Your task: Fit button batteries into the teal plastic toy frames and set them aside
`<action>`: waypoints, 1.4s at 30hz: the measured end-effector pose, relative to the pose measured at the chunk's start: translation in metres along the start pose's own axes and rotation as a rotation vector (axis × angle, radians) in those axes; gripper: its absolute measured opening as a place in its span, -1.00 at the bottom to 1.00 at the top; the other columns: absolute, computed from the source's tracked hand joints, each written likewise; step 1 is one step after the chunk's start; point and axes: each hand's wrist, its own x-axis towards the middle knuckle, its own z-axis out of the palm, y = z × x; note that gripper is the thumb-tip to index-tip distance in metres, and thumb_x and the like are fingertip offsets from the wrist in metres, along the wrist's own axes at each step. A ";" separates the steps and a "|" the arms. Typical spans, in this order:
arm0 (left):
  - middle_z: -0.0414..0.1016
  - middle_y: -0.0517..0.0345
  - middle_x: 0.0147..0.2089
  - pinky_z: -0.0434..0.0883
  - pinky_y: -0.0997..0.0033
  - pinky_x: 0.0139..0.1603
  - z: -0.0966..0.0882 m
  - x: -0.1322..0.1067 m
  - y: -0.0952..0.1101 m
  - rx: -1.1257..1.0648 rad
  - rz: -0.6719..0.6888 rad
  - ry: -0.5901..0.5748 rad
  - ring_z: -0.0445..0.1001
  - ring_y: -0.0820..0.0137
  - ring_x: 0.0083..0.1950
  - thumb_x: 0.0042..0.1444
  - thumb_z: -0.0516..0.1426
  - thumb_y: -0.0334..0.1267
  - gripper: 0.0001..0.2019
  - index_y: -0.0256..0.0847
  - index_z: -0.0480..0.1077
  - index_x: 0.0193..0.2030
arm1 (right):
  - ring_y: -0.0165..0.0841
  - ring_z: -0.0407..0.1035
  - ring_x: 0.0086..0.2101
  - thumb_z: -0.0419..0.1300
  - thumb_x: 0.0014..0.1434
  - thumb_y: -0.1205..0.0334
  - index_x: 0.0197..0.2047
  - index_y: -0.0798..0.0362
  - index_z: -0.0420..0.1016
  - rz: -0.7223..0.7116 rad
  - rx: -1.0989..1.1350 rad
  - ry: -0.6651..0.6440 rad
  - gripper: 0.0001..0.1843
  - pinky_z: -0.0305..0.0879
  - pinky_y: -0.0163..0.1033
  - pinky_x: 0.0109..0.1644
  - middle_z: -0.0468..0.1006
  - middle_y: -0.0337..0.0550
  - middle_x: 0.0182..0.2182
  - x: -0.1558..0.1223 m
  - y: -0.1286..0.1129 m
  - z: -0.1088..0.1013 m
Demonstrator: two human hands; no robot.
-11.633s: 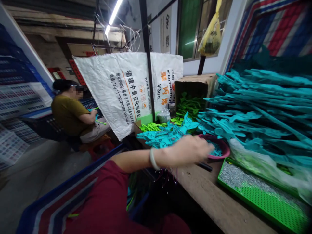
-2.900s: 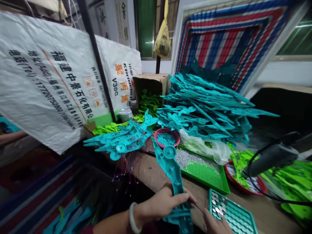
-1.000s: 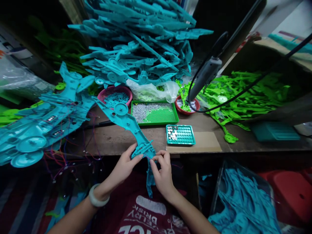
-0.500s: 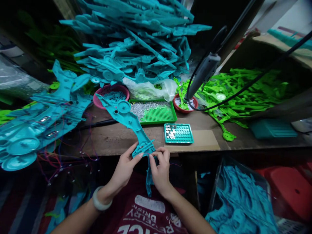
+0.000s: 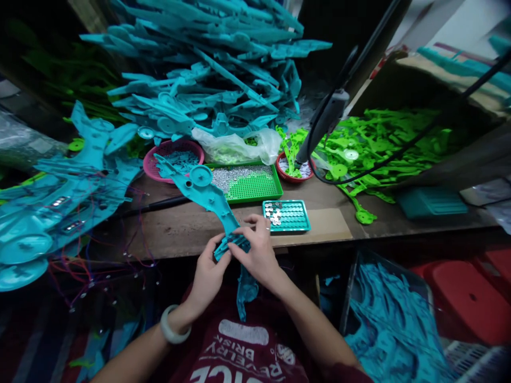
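Since 0.5 s ago, the right hand (image 5: 257, 252) has been moved up and inward, from the lower right side of the blue part (image 5: 217, 205) to across its middle. The blue part is held in front of the shirt (image 5: 243, 351), over the near edge of the table (image 5: 171, 229). Its middle is gripped by the left hand (image 5: 207, 274), with the thumb pressed on the near face and the fingers set along the left side. The right thumb and fingers are laid over the same stretch; whether anything small is pinched between them cannot be told. Above the 2 hands, the longer end, with its round plate, is pointed up and leftward toward the pink basket (image 5: 147, 167); below them, the other end is hung down before the shirt. Just beside the right hand, metal discs (image 5: 274, 213) are set in the left part of a small tray (image 5: 293, 215). Farther back, a green tray (image 5: 255, 189) is partly covered with small silvery pieces (image 5: 235, 175).
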 end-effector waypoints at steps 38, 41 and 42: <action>0.58 0.14 -0.20 0.53 0.28 -0.10 0.049 0.000 -0.009 -0.161 -0.085 -0.057 0.56 0.30 -0.21 0.10 0.26 -0.11 -0.66 -0.19 0.43 -0.02 | -0.33 0.49 -0.27 0.10 0.37 0.29 -0.11 -0.05 0.32 -0.325 -0.010 0.281 -0.94 0.49 -0.14 -0.20 0.53 -0.16 -0.29 0.008 0.011 -0.038; 0.59 0.12 -0.21 0.57 0.22 -0.14 0.055 0.008 -0.013 -0.279 -0.181 -0.073 0.60 0.25 -0.18 0.03 0.28 -0.08 -0.59 -0.21 0.40 -0.02 | -0.37 0.48 -0.34 0.09 0.39 0.26 -0.09 -0.07 0.27 -0.286 0.045 0.638 -0.95 0.47 -0.18 -0.29 0.49 -0.20 -0.31 0.019 0.000 -0.056; 0.60 0.12 -0.21 0.58 0.20 -0.14 0.055 0.010 -0.014 -0.324 -0.217 -0.066 0.61 0.24 -0.17 0.01 0.29 -0.07 -0.57 -0.21 0.39 -0.01 | -0.39 0.45 -0.39 0.09 0.39 0.26 -0.11 -0.07 0.27 -0.212 0.073 0.822 -0.96 0.44 -0.22 -0.35 0.46 -0.22 -0.31 0.023 -0.002 -0.068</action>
